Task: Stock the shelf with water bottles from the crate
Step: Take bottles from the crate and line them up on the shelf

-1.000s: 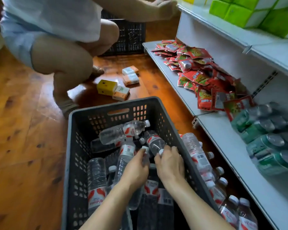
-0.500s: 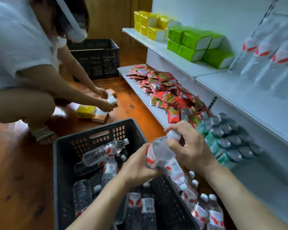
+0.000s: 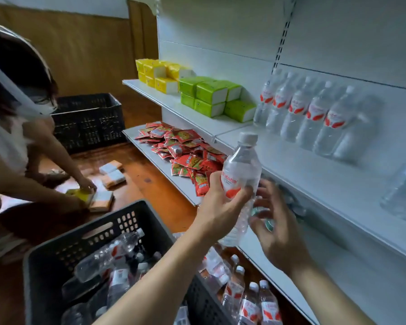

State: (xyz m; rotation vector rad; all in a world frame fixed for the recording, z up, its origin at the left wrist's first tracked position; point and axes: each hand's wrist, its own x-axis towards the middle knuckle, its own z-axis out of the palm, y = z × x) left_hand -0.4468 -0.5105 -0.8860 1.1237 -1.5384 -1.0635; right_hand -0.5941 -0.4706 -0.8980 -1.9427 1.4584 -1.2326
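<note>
Standing nearly upright in the air, the water bottle (image 3: pixel 240 181) is held in front of the shelf (image 3: pixel 314 174) edge, its white cap up and its red-and-white label turned toward the camera. The left hand (image 3: pixel 220 207) has the grip on it: fingers and thumb are curled round the middle of the body, over the lower part of the label, so that the neck and cap rise clear above the hand and the ribbed bottom hangs below it. The right hand (image 3: pixel 277 228) sits just beside the bottle's lower half (on the shelf side), fingers spread and loosely bent; whether its fingertips touch the plastic I cannot tell.

Behind the bottle, further along the same shelf, a row of bottles (image 3: pixel 309 113) with the same label stands upright against the back panel. Green packs (image 3: pixel 211 97) and yellow packs (image 3: pixel 157 75) are stacked further down that shelf, and red sachets (image 3: pixel 183 148) lie heaped on the shelf below.

Below the arms, the dark crate (image 3: pixel 56 254) on the wooden floor holds more bottles lying at all angles, and several others stand between the crate and the bottom shelf. Another person (image 3: pixel 14 127) crouches to the left, hands on small boxes on the floor.
</note>
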